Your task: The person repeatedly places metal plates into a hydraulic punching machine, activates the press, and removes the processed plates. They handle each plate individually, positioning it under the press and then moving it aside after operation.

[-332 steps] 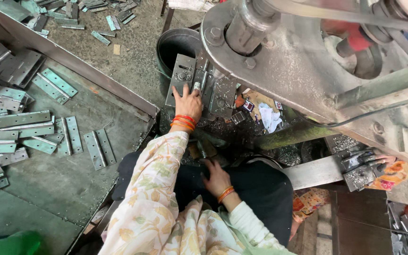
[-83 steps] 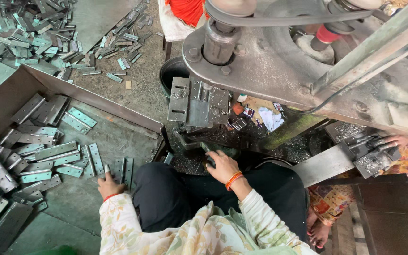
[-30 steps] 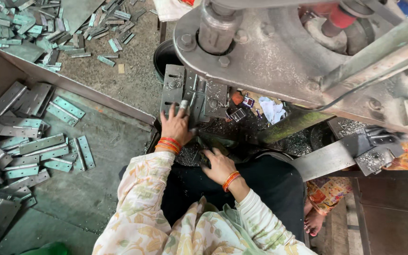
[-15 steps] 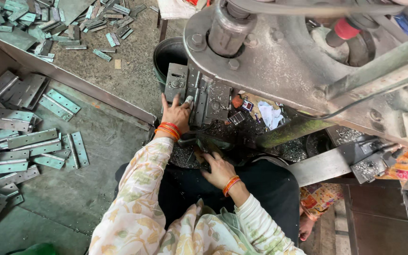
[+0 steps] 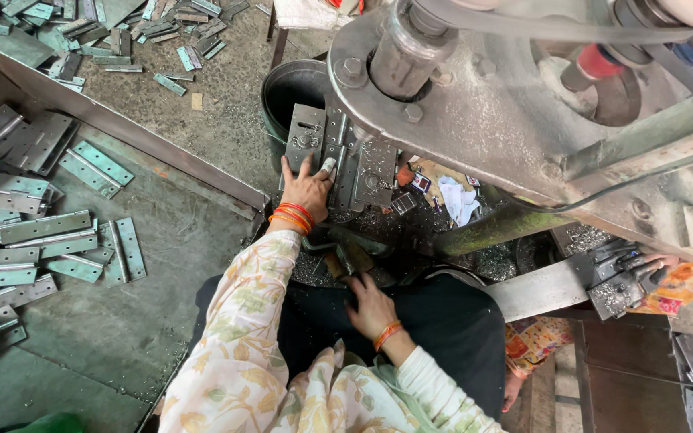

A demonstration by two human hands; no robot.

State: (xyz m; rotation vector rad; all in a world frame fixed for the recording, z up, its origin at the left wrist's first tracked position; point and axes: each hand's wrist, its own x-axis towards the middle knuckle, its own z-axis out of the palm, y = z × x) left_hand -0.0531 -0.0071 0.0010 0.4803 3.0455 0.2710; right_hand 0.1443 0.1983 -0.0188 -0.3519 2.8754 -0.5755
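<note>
Reaching forward, the person's left hand (image 5: 308, 186) lies flat on the bed of a heavy grey press machine (image 5: 491, 120), fingers spread and pressing a grey metal hinge plate (image 5: 304, 138) against the die block there. The hand is not closed around the plate; the palm and fingertips rest on its near end, and the thumb tip touches the neighbouring upright plates (image 5: 345, 164) just to the right. Orange bangles (image 5: 289, 216) circle that wrist below a floral sleeve.

The right hand (image 5: 370, 303) sits lower, near the person's lap, with fingers curled over the near edge of the press bed, beside a dark lever-like piece (image 5: 345, 255); whether it truly grips anything cannot be told. An orange bangle (image 5: 387, 334) shows on this wrist as well.

Behind the hinge plate stands a dark round bucket (image 5: 286, 90), touching the far edge of the press bed. To the left, a shallow metal tray (image 5: 154, 313) holds many flat hinges (image 5: 58, 240), gathered along its left side. More hinges (image 5: 106, 32) lie scattered on the floor past the tray's far wall. Metal shavings (image 5: 487, 261) cover the right part of the press bed.
</note>
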